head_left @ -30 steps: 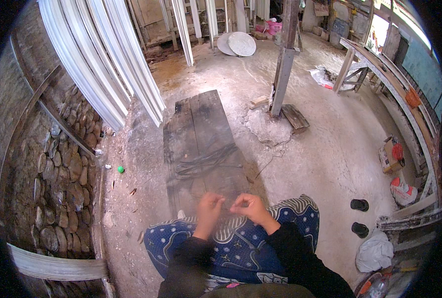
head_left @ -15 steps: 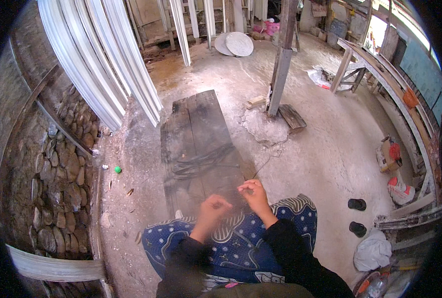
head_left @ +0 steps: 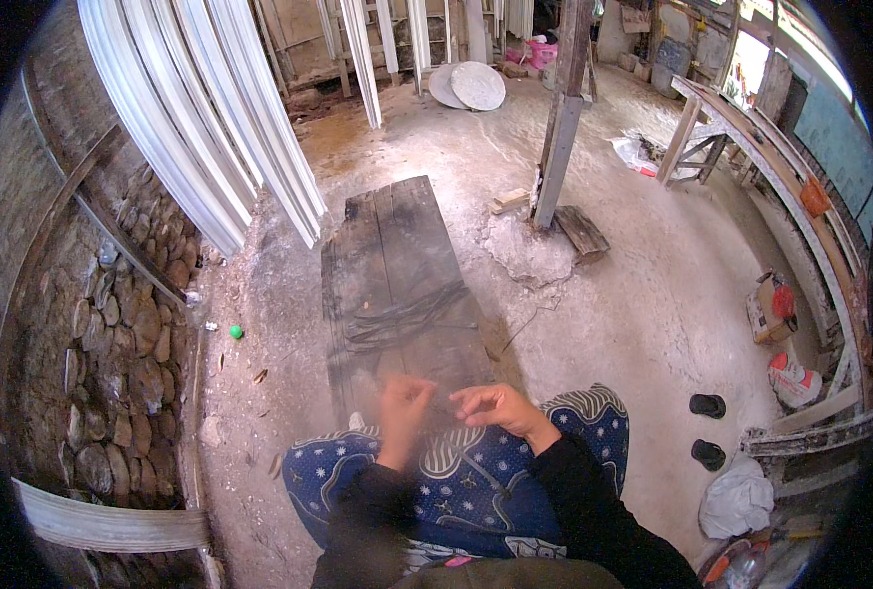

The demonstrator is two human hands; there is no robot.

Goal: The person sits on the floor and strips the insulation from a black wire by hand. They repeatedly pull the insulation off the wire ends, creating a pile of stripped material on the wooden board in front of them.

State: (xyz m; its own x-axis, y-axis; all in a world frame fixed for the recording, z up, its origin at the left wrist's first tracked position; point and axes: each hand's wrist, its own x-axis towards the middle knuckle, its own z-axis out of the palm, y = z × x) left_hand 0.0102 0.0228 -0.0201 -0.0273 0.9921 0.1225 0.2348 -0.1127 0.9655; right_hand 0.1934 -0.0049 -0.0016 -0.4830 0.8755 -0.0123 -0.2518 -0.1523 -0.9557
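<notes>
My left hand (head_left: 404, 414) is raised over my lap at the near end of a dark wooden board, its fingers bent into a pinch and somewhat blurred. Close beside it, my right hand (head_left: 502, 409) has thumb and forefinger drawn together. Whatever the fingertips hold is too thin or dark to make out. Several long dark flat strips (head_left: 412, 316) lie loosely across the board (head_left: 387, 236), just beyond my hands. A blue patterned cloth (head_left: 456, 486) with white motifs covers my legs.
Pale corrugated sheets (head_left: 201, 118) hang at the left, beside a wall of stones (head_left: 127, 373). A wooden post (head_left: 558, 128) stands beyond the board. Black sandals (head_left: 708, 404), a white sack (head_left: 738, 498) and a long wooden bench (head_left: 800, 187) are at the right. A green ball (head_left: 236, 332) lies left.
My left hand has risen slightly and moved left. The right hand has dropped and turned, its fingers now pointing toward the left hand. The strips on the board look unmoved.
</notes>
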